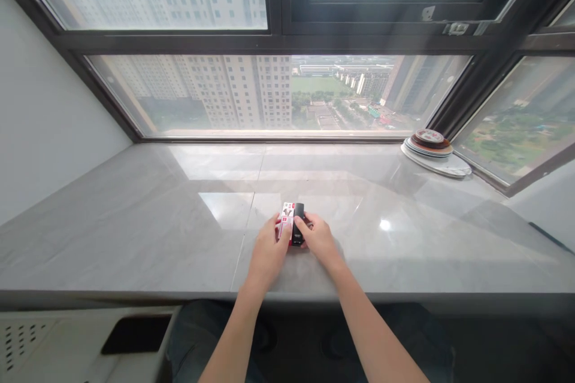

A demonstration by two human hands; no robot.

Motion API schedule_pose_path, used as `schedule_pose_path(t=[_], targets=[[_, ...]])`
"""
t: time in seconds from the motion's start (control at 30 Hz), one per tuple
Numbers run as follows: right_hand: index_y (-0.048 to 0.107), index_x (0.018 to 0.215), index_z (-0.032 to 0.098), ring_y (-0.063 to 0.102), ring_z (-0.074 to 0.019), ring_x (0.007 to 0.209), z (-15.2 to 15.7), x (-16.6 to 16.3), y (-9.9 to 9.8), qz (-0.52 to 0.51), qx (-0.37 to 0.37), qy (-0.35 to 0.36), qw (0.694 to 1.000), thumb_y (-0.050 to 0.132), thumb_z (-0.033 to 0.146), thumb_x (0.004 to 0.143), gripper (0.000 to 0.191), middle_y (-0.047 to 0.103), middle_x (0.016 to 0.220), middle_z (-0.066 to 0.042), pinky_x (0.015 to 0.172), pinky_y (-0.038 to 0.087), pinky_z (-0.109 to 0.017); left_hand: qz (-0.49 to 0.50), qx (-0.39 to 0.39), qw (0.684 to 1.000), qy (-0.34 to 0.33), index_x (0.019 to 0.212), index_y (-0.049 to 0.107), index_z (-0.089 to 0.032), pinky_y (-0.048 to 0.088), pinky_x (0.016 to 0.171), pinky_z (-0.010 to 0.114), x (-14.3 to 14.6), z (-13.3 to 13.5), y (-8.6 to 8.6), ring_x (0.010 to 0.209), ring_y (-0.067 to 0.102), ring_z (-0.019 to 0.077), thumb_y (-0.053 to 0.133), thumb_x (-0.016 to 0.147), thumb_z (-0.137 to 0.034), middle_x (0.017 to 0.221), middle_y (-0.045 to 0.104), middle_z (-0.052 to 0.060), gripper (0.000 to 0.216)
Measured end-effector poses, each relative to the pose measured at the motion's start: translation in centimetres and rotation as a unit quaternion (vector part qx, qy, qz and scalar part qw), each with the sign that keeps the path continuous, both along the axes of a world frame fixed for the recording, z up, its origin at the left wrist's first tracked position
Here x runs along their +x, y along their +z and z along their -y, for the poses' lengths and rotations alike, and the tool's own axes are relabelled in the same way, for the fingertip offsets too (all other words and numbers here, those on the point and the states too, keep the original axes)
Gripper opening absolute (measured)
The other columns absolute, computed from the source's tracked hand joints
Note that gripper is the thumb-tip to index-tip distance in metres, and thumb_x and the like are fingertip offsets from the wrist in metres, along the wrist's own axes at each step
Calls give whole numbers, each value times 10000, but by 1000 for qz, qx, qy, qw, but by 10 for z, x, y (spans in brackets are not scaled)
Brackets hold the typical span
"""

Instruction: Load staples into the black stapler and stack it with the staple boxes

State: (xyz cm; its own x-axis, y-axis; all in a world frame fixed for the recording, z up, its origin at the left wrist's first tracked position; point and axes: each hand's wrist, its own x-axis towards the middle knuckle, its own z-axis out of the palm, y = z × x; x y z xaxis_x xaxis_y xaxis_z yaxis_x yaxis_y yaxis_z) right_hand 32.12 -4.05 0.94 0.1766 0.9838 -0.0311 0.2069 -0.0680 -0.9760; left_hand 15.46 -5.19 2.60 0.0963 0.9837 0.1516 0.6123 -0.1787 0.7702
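I get bright, hazy daylight through the window [278, 96], a glare spot on the marble sill [384, 225] (frame edges bow noticeably), and dim shade below.

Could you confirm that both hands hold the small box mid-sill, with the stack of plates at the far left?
Not quite: the head view shows the stack of plates at the far right of the sill, not the left. The left hand and right hand do hold the small box mid-sill.

Nothing legible: print on red-and-white pack [286, 219] by left hand [268, 252] and black case [298, 226] by right hand [320, 239] too small.
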Motion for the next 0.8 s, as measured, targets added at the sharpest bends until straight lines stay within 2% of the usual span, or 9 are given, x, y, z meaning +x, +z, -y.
schedule_pose_path(t=[0.1,0.2,0.33,0.47,0.6,0.7,0.8], targets=[[721,1202,208,635,-163,596,0,-17,2,56,42,-16,997,563,571,941,474,705,860,-46,450,500,-248,-62,50,996,48,1465,491,-213,436,1066,395,3,-4,7,1282,553,283,585,951,-396,1378,594,130,554],[733,1150,197,607,-153,549,9,1,5,88,37,-24,995,545,576,949,469,681,780,-30,459,480,-248,-123,77,986,77,1436,510,-224,463,981,380,3,-3,10,1179,587,287,621,915,-365,1271,614,124,550],[675,1296,190,582,-152,486,27,31,3,56,-2,-32,998,544,621,939,575,649,738,-3,430,475,-262,-160,68,982,78,1302,598,-262,466,834,336,3,-1,11,1026,625,262,615,927,-403,1126,644,90,401],[667,1315,177,582,-161,503,39,37,-2,47,13,-50,998,551,639,931,612,622,730,2,439,498,-277,-182,77,979,52,1160,666,-274,440,747,313,-3,-3,12,950,633,244,637,911,-424,1060,639,69,293],[695,1276,175,566,-169,531,41,33,-3,52,27,-72,996,567,650,912,612,618,730,-10,443,494,-280,-158,82,984,30,1162,689,-295,446,738,285,-34,-15,15,844,635,194,626,924,-426,1033,637,40,279],[724,1234,166,567,-179,569,42,30,2,58,40,-92,993,578,655,896,612,652,753,-41,481,490,-283,-155,79,984,50,1195,699,-298,460,776,280,-64,-38,17,873,637,196,640,913,-431,1049,647,38,317],[757,1167,161,577,-197,621,44,29,9,76,61,-110,989,583,663,883,602,663,744,-55,531,490,-291,-170,59,981,74,1167,721,-273,467,785,292,-81,-64,15,881,635,211,645,902,-457,1037,657,47,332]])
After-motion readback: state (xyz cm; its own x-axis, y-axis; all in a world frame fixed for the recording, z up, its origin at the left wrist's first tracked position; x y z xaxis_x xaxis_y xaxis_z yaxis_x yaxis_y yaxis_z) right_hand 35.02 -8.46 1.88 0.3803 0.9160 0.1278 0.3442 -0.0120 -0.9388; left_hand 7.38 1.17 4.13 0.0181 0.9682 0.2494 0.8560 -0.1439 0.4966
